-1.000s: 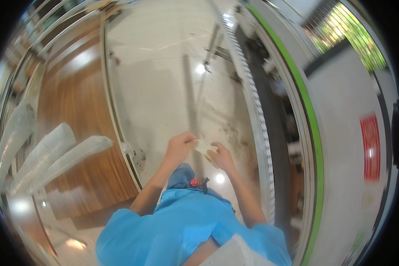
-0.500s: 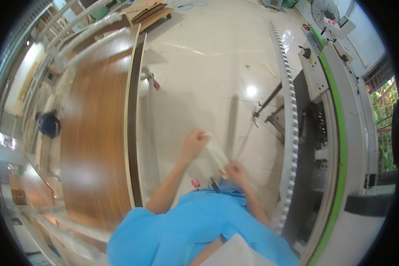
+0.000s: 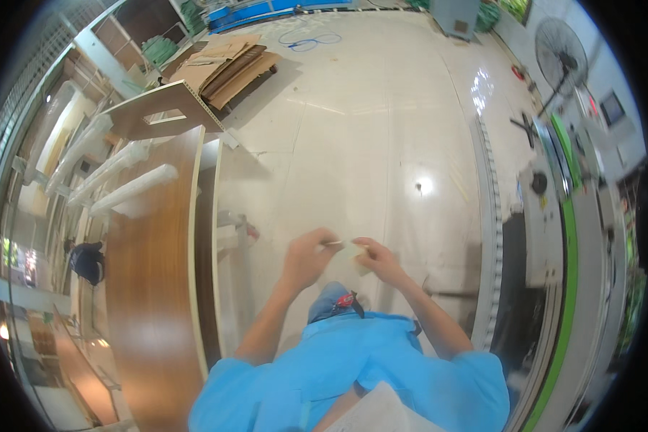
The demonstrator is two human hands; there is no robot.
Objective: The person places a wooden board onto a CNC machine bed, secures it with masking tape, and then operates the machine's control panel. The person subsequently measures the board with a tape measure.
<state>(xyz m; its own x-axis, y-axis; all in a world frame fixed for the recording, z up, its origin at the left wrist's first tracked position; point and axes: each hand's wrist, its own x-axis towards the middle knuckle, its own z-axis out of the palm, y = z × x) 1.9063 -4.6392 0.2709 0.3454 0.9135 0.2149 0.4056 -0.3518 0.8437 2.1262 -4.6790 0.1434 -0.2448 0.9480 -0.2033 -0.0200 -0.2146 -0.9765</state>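
Observation:
In front of my body I hold a thin, pale whitish strip (image 3: 354, 252), whose exact kind is too blurred to make out. The fingertips of my left hand (image 3: 308, 259) are pinched at its left end. My right hand (image 3: 381, 263) closes round its other part, and a pale flap hangs below those fingers. Only a small gap parts the two hands. To their left lies a large brown wood-grain panel (image 3: 151, 288), which neither hand touches.
A long machine with a green edge (image 3: 565, 309) and a ridged rail (image 3: 494, 216) runs along the right. Several wrapped bars (image 3: 133, 189) stick out over the panel. Beyond are stacked cardboard (image 3: 230, 68), a standing fan (image 3: 560, 54) and a blue hose (image 3: 309, 39) on the tiled floor.
My hands have come closer together, and the strip that stretched slantwise between them now shows shorter. My view has tilted up, showing more of the far floor.

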